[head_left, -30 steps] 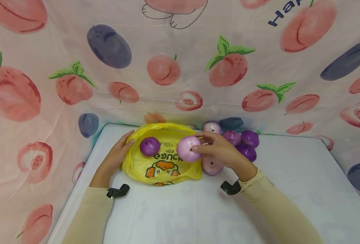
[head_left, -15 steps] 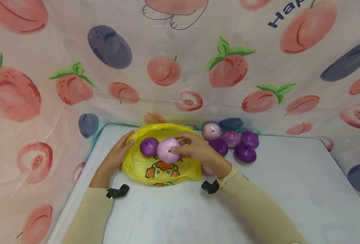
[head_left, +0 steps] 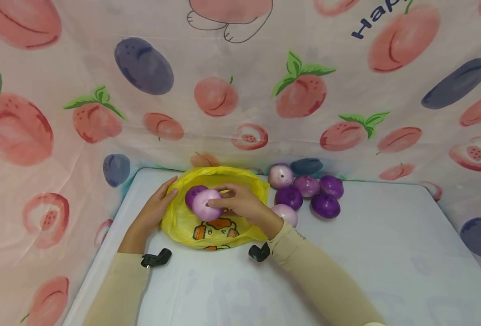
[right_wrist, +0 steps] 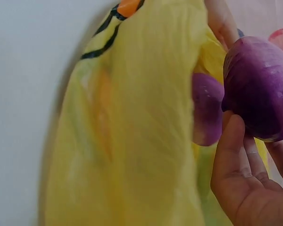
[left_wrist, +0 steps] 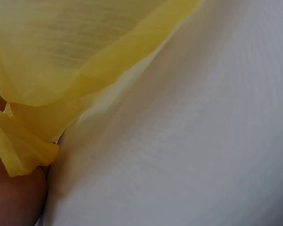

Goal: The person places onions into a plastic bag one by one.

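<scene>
Yellow printed bag (head_left: 183, 230), thin crinkled plastic, open-mouthed. Glossy pale-purple round onion (head_left: 202, 210): shifted since a second ago from the bag's right side to its left half, now held at the bag's mouth, overlapping a darker purple round onion (head_left: 192, 194) seen inside. Right grip (head_left: 242, 203): pinched on the pale onion. Left grip (head_left: 157, 204): closed on the bag's left rim. Six smooth purple onions (head_left: 326, 206), pale to dark: grouped right of the bag on a white surface (head_left: 387, 253).

Beige sleeves (head_left: 118, 290), faint dark marking (head_left: 300, 234) near the right cuff (head_left: 278, 240), two black angular wrist cameras (head_left: 156, 258)
</scene>
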Motion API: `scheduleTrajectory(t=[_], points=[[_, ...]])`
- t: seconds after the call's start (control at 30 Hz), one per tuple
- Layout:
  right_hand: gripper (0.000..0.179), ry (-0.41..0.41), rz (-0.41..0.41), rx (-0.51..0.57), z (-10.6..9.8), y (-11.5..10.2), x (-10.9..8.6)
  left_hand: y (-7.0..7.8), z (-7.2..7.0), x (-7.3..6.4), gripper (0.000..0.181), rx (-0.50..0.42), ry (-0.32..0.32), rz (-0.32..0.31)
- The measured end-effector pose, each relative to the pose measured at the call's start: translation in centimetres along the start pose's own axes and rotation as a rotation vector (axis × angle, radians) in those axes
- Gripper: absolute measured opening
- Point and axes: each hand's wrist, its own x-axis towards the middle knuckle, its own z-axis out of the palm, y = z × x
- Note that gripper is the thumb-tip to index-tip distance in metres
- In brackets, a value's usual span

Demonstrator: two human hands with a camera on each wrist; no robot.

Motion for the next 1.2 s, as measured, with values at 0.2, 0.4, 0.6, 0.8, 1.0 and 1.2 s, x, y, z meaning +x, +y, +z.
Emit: scheduleTrajectory(t=[0.2, 0.4, 0.6, 0.8, 1.0, 1.2], points=[[0.046, 0.007, 0.019, 0.003, 1.0, 0.3, 0.8, -0.1, -0.1, -0.2, 0.066, -0.010, 0.001, 0.011], [0.049, 0.023, -0.002, -0.046, 1.6, 0.3, 1.3, -0.3, -0.2, 0.0, 0.067, -0.019, -0.002, 0.014], [0.052, 0.047, 0.018, -0.041, 2.5, 0.5, 1.7, -0.3, -0.2, -0.1, 0.067, -0.045, -0.016, 0.034], [0.054, 0.084, 0.057, -0.044, 3.3, 0.7, 2.2, -0.3, -0.1, -0.1, 0.067, -0.030, -0.011, 0.020], [0.057, 0.113, 0.076, -0.071, 3.9, 0.9, 3.0, -0.5, 0.0, 0.1, 0.068, -0.047, -0.020, 0.038], [0.060, 0.126, 0.065, -0.139, 4.1, 1.4, 3.6, -0.4, 0.1, 0.2, 0.068, -0.064, -0.023, 0.038]])
